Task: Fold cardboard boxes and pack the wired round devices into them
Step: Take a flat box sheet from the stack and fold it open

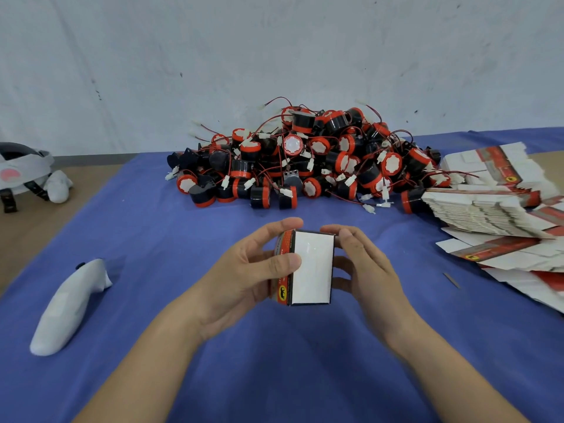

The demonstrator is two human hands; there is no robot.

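**Folded box held in both hands over blue cloth**

Blue cloth (274,370) covers most of a tan table (21,230), with bare wood at the left edge and far right. A scuffed white wall (274,50) runs behind.

The pile of wired round devices (305,166) – black and red, with loose connectors – sits mid-back against the wall. Flat box blanks (488,206) are stacked and fanned along the right edge, just beside the pile.

A white-wrapped handheld object (68,306) lies on the cloth at left. A wrapped headset (21,172) sits on the wood at far left.

The box (312,267) is at centre front, white face up. The left hand (244,270) grips it with the thumb on the face and fingers over the far edge. The right hand (363,267) curls round its right side.

Open cloth lies in front of the pile and between the hands and the wrapped object.
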